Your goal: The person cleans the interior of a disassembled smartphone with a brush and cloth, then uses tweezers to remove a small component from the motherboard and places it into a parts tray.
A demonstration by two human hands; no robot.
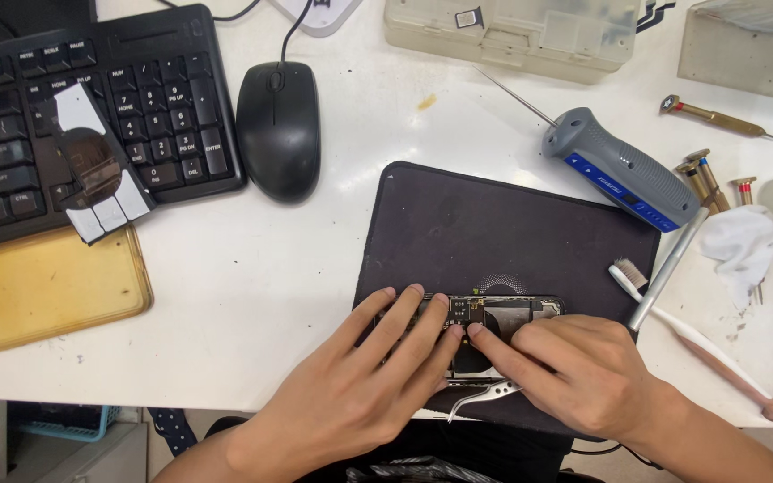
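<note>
Working on: an opened phone [494,315] with its back removed, which lies on a dark mat [494,224] at the near edge of the white worktop [252,268].
Left hand: the left hand [360,385] rests flat on the left end of the phone, the fingers [409,304] slightly spread and laid on it, pinching nothing.
Right hand: the right hand [583,371] lies over the right part of the phone, the index finger pressing near the small board; the other fingers are curled, and I cannot tell whether they hold something.
Tweezers: metal tweezers [485,394] lie on the mat just below the phone, partly under the hands.
Risk: I think the phone may slide toward the worktop edge if the pressing is uneven, and a hard press may bend a small part inside.
Second risk: a wrist may push the tweezers off the mat.
Containers: a pale plastic box [512,36] stands at the far edge, shut, its content not visible; a yellowish phone case [46,286] lies at left, nothing in it.
Nearby tools: a grey electric screwdriver [619,165], a toothbrush [700,344] and some small screwdrivers [709,179] lie at right.
</note>
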